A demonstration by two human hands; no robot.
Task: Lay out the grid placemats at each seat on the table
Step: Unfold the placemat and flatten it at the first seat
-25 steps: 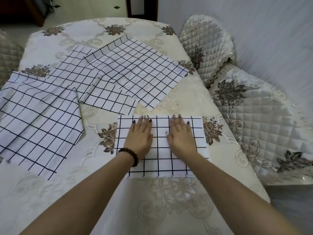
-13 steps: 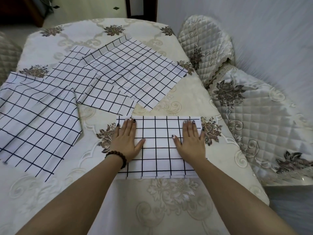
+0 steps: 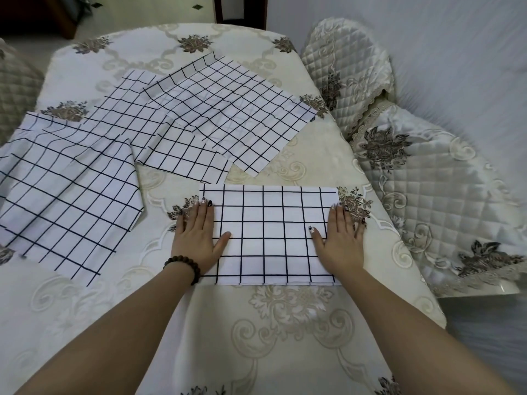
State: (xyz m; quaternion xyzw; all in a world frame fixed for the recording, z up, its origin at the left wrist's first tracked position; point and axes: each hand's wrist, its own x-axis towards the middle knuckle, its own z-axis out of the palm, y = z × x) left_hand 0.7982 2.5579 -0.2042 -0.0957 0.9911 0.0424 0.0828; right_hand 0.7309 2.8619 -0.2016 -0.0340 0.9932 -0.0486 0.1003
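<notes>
A white placemat with a black grid [image 3: 271,232] lies flat near the table's right front, squared to me. My left hand [image 3: 198,238] presses flat on its left edge, fingers straight, partly over the tablecloth. On the mat's right edge my right hand [image 3: 339,240] lies flat the same way. Three more grid placemats lie loose further off: one at the left [image 3: 65,195], one in the middle [image 3: 151,132], and one at the back right [image 3: 228,109] overlapping the middle one.
The table [image 3: 285,323] wears a cream floral cloth and its right edge curves close by. Two quilted chair covers stand at the right, one far [image 3: 345,67] and one near [image 3: 445,212]. Another quilted chair [image 3: 14,89] shows at the left edge.
Both hands have slid apart from the middle of the near placemat out to its left and right edges, smoothing it flat. The other mats have not moved.
</notes>
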